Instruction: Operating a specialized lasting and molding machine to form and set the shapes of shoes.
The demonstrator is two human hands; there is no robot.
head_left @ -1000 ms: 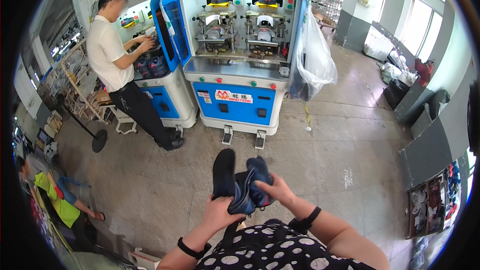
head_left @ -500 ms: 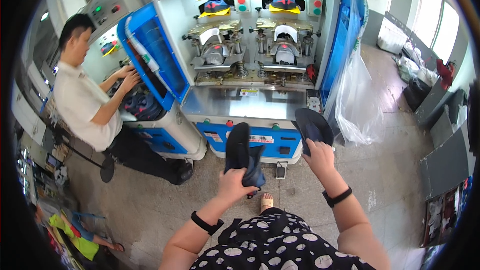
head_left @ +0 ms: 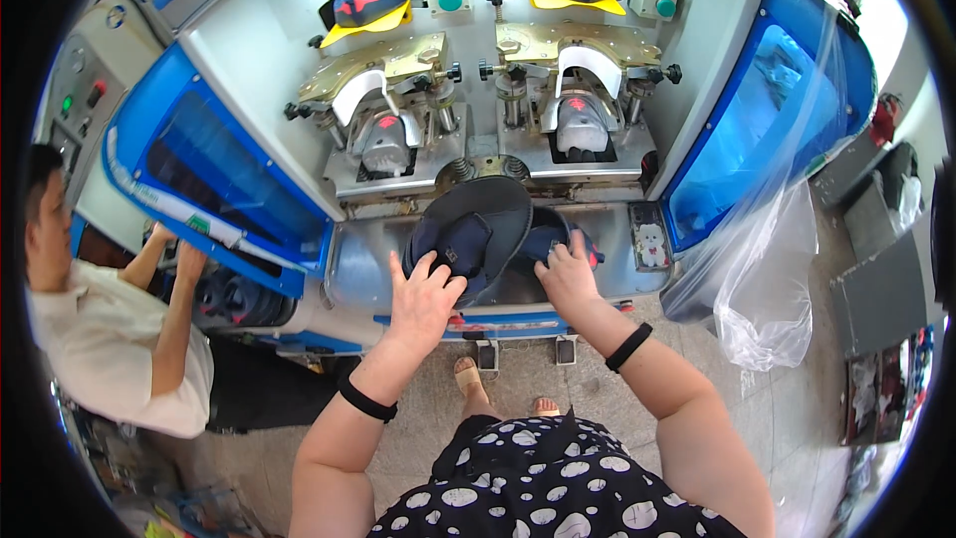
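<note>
A dark navy cap with a broad black brim (head_left: pixel 506 229) is over the machine's steel ledge (head_left: pixel 363 264), its brim turned toward the right. My left hand (head_left: pixel 423 304) grips this cap's near left side, fingers bent over the fabric. Just to the right, a second navy cap with a reddish bit at its edge (head_left: pixel 543 237) lies partly behind the first brim. My right hand (head_left: pixel 571 279) has its fingers curled on that cap's crown. Both thumbs are partly hidden, and so are the caps' undersides.
Two metal cap forms (head_left: pixel 384 142) with presses stand behind the ledge. Above them sit navy-and-red caps with yellow brims (head_left: pixel 373 8). Blue doors (head_left: pixel 732 120) flank the opening; clear plastic (head_left: pixel 757 279) hangs at the right. A co-worker (head_left: pixel 119 339) works at the left machine.
I have come closer to the machine. Both caps have moved forward from above the floor to the ledge, and they are now close together, one partly covering the other.
</note>
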